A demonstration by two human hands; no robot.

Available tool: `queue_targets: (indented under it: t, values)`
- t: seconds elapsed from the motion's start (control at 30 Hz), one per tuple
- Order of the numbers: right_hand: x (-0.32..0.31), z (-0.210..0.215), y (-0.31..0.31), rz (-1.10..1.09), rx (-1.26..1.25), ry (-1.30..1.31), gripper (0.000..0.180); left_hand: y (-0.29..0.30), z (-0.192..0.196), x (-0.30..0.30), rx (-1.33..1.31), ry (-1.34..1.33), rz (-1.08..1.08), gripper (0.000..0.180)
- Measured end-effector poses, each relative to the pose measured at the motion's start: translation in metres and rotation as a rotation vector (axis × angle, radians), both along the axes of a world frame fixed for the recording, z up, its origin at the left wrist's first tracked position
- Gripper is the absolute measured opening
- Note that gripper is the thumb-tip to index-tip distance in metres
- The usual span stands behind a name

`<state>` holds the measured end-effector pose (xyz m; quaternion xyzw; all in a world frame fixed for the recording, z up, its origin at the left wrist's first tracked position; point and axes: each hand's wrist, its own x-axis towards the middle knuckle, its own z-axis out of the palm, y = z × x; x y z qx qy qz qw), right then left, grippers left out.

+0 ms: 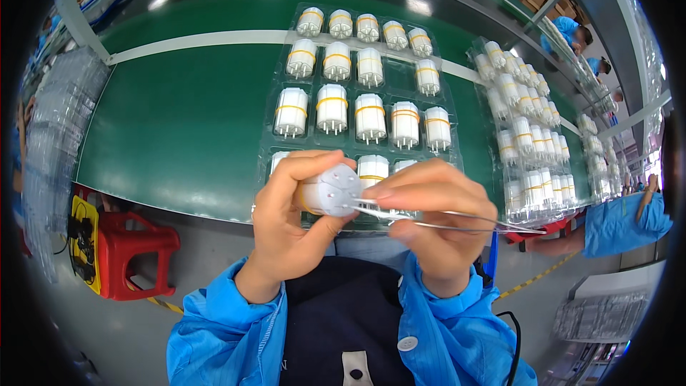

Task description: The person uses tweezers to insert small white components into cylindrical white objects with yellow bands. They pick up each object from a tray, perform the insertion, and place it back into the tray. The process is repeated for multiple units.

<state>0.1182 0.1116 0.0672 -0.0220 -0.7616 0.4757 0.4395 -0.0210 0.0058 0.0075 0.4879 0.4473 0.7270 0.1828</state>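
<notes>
My left hand point(282, 225) is closed round a white cylindrical plug-like part point(339, 191) with a yellow band. The part is tilted so that its round end face, dotted with small holes, points up toward me. Between the thumb and fingers of my right hand point(443, 218) is a pair of thin metal tweezers point(475, 229). Their tips reach the right edge of that face; whether they grip anything there is too small to tell. Just beyond my hands lies a clear plastic tray point(404, 75) with rows of similar white parts point(370, 118), pins toward me.
The trays rest on a green work surface point(179, 121) crossed by a pale strip. More filled trays point(529, 139) stand to the right. Stacked clear trays point(57, 121) are on the left, above a red stool point(139, 254). A co-worker's blue sleeve point(622, 225) shows at the right.
</notes>
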Motion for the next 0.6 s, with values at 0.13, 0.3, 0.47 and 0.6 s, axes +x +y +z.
queue_targets:
  t: [0.13,0.3,0.47,0.6]
  values:
    - [-0.0046,-0.0029,0.0016,0.065,0.037,-0.046,0.019,-0.0023,0.0021,0.0019,-0.016,-0.068,-0.108,0.053]
    - [-0.0047,-0.0014,0.0031,0.083,0.057,-0.062,0.018,-0.0036,0.0036,0.0009,-0.039,-0.09,-0.139,0.054]
    - [-0.0053,-0.0013,0.0039,0.08,0.068,-0.084,0.018,-0.0035,0.0026,0.0004,-0.055,-0.092,-0.133,0.054]
    - [-0.006,-0.0005,0.0035,0.081,0.042,-0.099,0.018,-0.0038,0.0032,-0.0004,-0.069,-0.087,-0.126,0.054]
